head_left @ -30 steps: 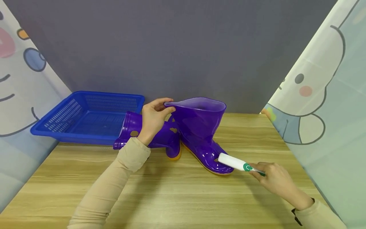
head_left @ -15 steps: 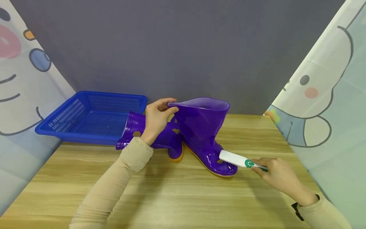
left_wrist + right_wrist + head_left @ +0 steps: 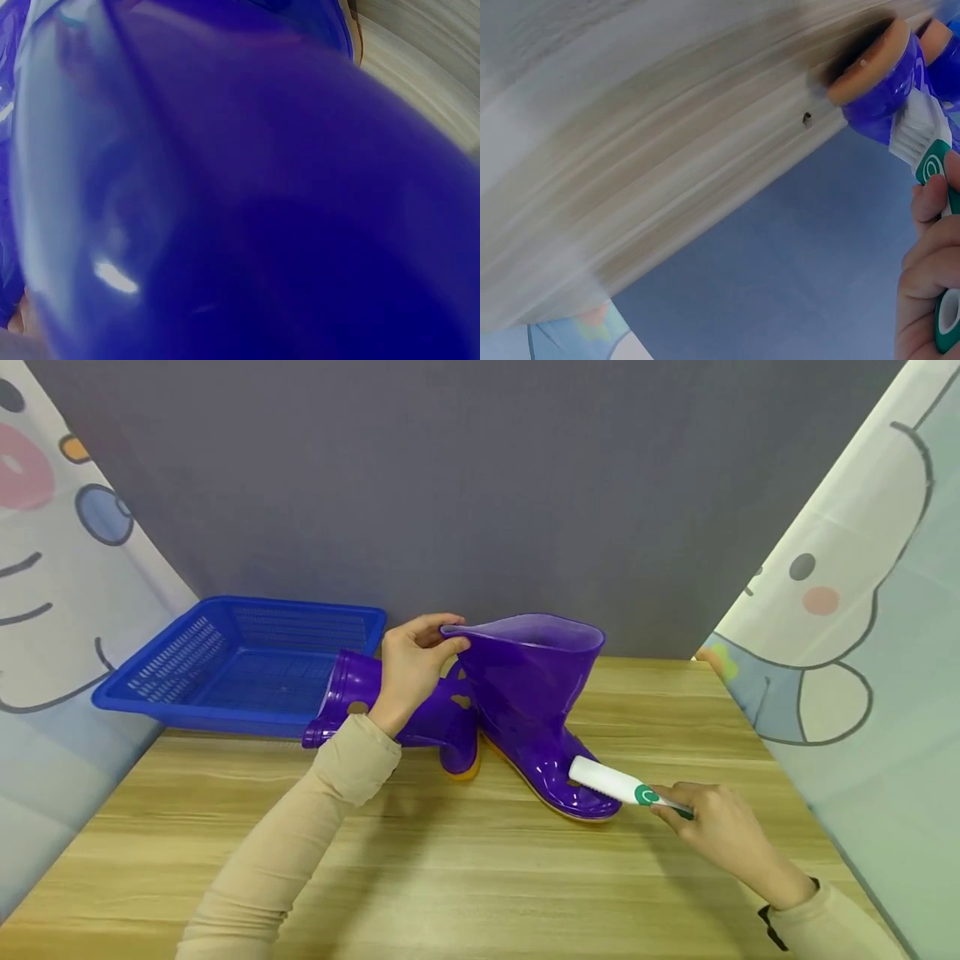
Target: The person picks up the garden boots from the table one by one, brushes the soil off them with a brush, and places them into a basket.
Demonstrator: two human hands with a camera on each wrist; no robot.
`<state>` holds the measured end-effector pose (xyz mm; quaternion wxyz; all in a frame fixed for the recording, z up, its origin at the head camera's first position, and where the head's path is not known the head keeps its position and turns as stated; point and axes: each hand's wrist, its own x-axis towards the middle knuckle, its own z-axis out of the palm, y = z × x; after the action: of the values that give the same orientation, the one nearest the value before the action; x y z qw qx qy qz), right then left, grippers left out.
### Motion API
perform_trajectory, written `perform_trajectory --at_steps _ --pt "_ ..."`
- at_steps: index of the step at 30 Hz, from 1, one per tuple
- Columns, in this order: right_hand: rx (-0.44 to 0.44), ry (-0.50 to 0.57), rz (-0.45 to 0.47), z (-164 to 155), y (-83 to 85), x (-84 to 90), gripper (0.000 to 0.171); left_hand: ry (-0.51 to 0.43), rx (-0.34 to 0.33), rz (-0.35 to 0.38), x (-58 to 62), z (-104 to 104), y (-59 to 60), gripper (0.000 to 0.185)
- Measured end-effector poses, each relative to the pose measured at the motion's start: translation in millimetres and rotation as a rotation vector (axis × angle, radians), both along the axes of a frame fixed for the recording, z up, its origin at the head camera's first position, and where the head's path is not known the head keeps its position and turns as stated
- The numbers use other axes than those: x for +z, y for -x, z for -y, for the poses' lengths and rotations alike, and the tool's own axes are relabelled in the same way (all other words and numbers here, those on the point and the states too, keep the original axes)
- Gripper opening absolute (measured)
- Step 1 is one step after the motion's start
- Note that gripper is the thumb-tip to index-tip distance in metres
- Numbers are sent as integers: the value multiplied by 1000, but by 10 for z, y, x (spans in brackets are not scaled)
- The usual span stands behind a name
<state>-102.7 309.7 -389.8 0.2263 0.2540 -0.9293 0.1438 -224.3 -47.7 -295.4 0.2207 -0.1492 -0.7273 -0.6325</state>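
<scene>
**One hand steadies a purple boot by its rim while the other holds a brush to its toe**

Head view: An upright purple boot (image 3: 525,697) stands on a wood-grain bench (image 3: 465,885), toe pointing toward the lower right. The person's left grip (image 3: 408,664) pinches the left corner of the boot's opening, thumb on the near side and fingers behind. The right grip (image 3: 723,827) is closed around the handle of a white-and-green brush (image 3: 609,782), whose head lies over the toe, bristles down. The work in hand appears to be brushing the toe. Doing it well probably calls for short, even strokes with the bristles flat, while the rim is held firmly enough that the soft shaft neither folds nor tips. The left forearm angles up from the lower left; the right reaches in low from the lower right. A second boot (image 3: 435,718) lies on its side beneath the left wrist, next to a blue basket (image 3: 217,718).

Left wrist view: The upright boot's glossy shaft fills nearly everything, blurred; the pinch cannot be judged here.

Right wrist view: Curled fingers wrap the green handle, and the bristles appear to meet the boot above its orange sole (image 3: 870,67). A lighter, steady wrist would likely help the bristles follow that curve.
</scene>
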Motion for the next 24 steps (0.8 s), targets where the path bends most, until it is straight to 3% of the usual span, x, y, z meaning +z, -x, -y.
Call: perform_trajectory --at_steps 9,17,24 --pt "-69 -8 99 -58 -122 55 24 8 10 53 -14 31 -3 28" --pt "-137 -3 141 -117 -192 127 24 -4 -1 22 4 17 -6 28" --pt "-177 52 290 -157 -178 240 22 -21 -12 14 30 20 -5 28"
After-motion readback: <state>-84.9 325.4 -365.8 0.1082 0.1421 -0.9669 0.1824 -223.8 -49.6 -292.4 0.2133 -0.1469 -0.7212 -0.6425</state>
